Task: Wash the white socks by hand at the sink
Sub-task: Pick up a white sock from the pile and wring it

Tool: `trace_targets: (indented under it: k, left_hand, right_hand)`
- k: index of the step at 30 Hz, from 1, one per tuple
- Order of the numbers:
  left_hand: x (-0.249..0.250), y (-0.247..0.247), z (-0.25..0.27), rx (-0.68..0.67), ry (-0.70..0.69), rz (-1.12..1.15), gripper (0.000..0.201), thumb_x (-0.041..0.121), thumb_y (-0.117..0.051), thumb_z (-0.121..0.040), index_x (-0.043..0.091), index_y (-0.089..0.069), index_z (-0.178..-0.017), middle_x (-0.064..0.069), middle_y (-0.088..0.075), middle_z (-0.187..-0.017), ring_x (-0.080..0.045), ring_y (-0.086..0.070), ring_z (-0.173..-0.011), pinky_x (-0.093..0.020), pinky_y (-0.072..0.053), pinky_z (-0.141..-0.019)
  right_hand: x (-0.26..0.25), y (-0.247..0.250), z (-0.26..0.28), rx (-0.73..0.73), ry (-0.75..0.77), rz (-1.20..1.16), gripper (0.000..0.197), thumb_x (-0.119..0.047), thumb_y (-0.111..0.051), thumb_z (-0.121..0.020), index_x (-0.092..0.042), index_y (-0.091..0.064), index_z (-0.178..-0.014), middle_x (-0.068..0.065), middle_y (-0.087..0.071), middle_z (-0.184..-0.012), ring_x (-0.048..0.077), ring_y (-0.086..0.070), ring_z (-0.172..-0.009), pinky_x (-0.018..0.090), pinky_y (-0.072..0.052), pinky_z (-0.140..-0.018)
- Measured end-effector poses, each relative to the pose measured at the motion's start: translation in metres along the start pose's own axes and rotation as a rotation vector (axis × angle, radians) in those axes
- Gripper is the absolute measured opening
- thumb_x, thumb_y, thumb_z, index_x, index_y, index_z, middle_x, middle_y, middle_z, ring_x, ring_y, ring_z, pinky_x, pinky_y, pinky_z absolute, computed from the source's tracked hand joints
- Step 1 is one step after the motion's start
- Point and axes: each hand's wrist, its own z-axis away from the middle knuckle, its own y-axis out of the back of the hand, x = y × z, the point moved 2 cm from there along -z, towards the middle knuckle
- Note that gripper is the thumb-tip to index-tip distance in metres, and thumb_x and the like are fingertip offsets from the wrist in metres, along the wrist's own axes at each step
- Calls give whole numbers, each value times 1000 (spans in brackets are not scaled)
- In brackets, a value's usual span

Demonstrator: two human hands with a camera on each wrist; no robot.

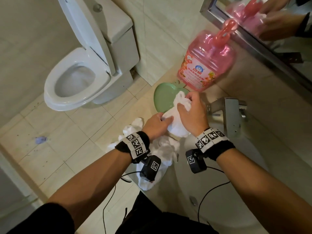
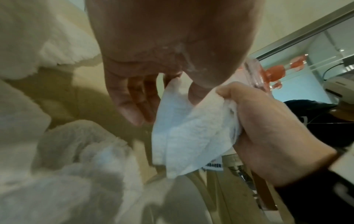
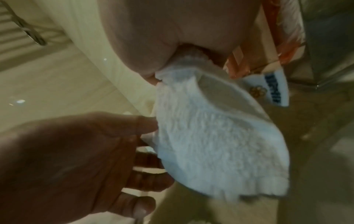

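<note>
Held sock [image 1: 175, 122] over counter [image 1: 253, 92]: right hand [image 1: 192, 112] fingers gripped top, left hand [image 1: 157, 125] fingers pinched side. More socks [image 1: 162, 149] below.

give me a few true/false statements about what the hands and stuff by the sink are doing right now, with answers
1. Both hands hold the same white sock. True: the left hand and right hand each grip it.
2. The pink detergent bottle lies on its side. False: it stands upright.
3. More white socks lie heaped under the left wrist. True.
4. The toilet lid is closed. False: it is raised.
5. The green dish is beyond the hands. True.
</note>
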Motion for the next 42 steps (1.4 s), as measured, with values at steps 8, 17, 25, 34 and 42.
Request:
trace_targets:
  k: [8, 17, 25, 34, 42]
  left_hand:
    - [19, -10, 33, 117, 26, 217, 35, 30, -40, -105, 13, -52, -134, -1, -64, -108, -19, -66, -86, -31, -60, -65]
    - [60, -61, 118, 22, -257, 356, 26, 18, -38, -106, 13, -62, -114, -5, -69, -101, -16, -68, -84, -26, -55, -72]
    - [108, -124, 204, -109, -582, 120, 25, 12, -50, -99, 27, -71, -97, 15, -68, -81, -1, -58, -72, -17, -45, -66]
    - [142, -142, 268, -52, -823, -41, 33, 1, -61, -88, 27, -71, -106, -6, -70, -105, -16, -63, -91, -30, -55, -78]
    - [147, -144, 280, 127, -795, -267, 20, 7, -73, -87, 9, -67, -106, -6, -72, -88, -13, -71, -68, -26, -60, -68]
  right_hand:
    - [3, 66, 69, 36, 219, -58, 33, -14, -76, -78, -33, -52, -92, -13, -55, -94, -1, -53, -88, 9, -39, -71]
    - [42, 138, 183, -282, 234, 228, 26, -15, -79, -80, -26, -72, -103, -8, -46, -106, 11, -51, -96, 16, -37, -82]
    - [35, 207, 231, -207, 154, 108, 13, -34, -65, -89, -22, -68, -84, -4, -68, -86, 13, -65, -81, 41, -56, -80]
    - [-12, 264, 224, -28, 226, -138, 13, -23, -74, -87, -26, -64, -95, -3, -68, -83, 12, -62, -74, 35, -55, -72]
    - [-19, 285, 226, 0, 362, 20, 25, -33, -76, -81, -22, -53, -83, 2, -66, -83, 18, -63, -76, 30, -55, -69]
